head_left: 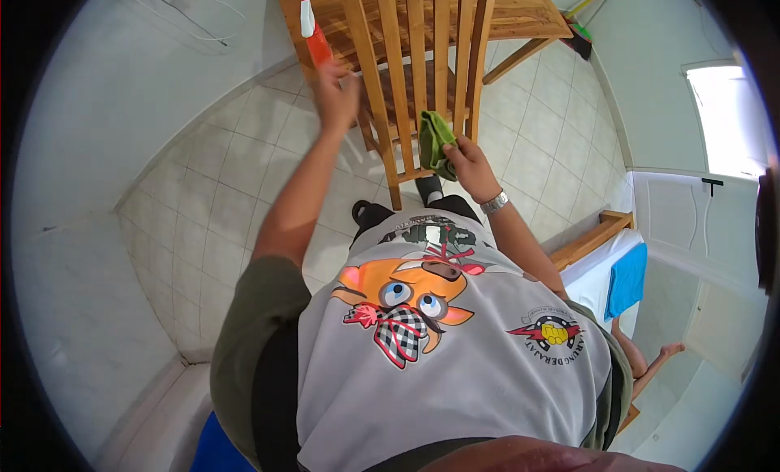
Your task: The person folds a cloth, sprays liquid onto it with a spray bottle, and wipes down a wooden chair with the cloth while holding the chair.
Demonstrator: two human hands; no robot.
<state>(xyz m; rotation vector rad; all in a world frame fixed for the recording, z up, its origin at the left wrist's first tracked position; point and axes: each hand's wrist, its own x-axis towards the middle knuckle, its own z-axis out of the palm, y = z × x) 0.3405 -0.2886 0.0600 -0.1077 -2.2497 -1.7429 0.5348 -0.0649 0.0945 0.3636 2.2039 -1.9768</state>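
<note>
A green cloth [436, 140], folded and hanging, is pinched in my right hand [473, 170] just in front of the wooden chair's slatted back [414, 58]. My left hand [335, 98] is by the lower end of a red-orange spray bottle [317, 45] with a white nozzle, at the left end of the wooden table. Its fingers are slightly blurred and look apart; the bottle's base is hidden behind them. The bottle stands with its nozzle toward the top of the view.
The wooden table [520, 13] extends behind the chair. A broom [578, 41] leans at the upper right. White floor tiles surround my feet. On the right are a blue cloth [626, 281] on a white surface and another person's bare leg [656, 365].
</note>
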